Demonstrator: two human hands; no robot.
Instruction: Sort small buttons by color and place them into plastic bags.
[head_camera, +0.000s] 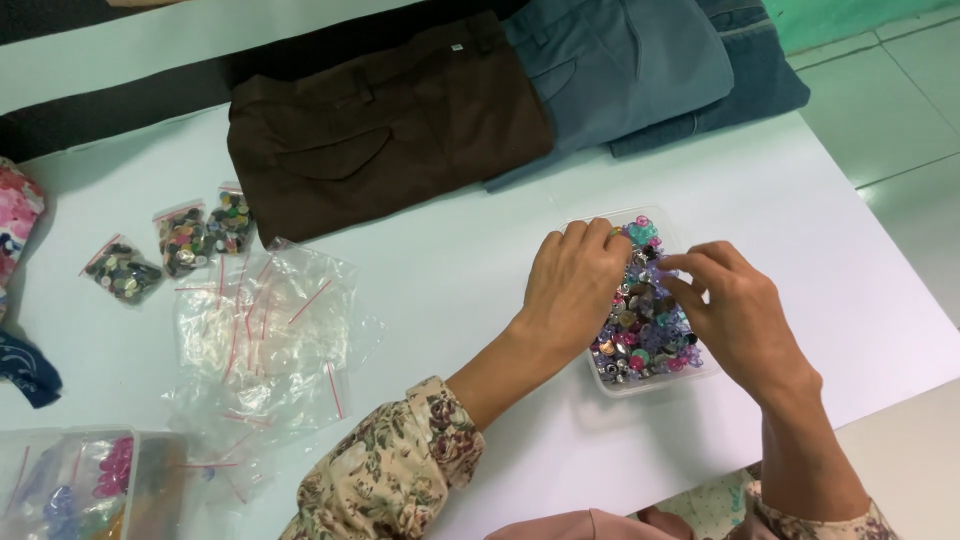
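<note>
A clear plastic tray (660, 382) full of mixed coloured buttons (645, 335) sits on the white table (470, 240). My left hand (575, 280) rests knuckles-up over the tray's left side, fingers curled down into the buttons. My right hand (730, 310) hovers over the tray's right side, its fingertips pinched together just above the pile. Whether either hand holds a button is hidden by the fingers. Both wrists wear floral sleeves.
A heap of empty clear zip bags (265, 330) lies left of the tray. Three small filled button bags (185, 245) lie beyond it. Folded brown trousers (390, 130) and blue trousers (620, 65) lie at the back. Another clear box (70, 485) sits at the lower left.
</note>
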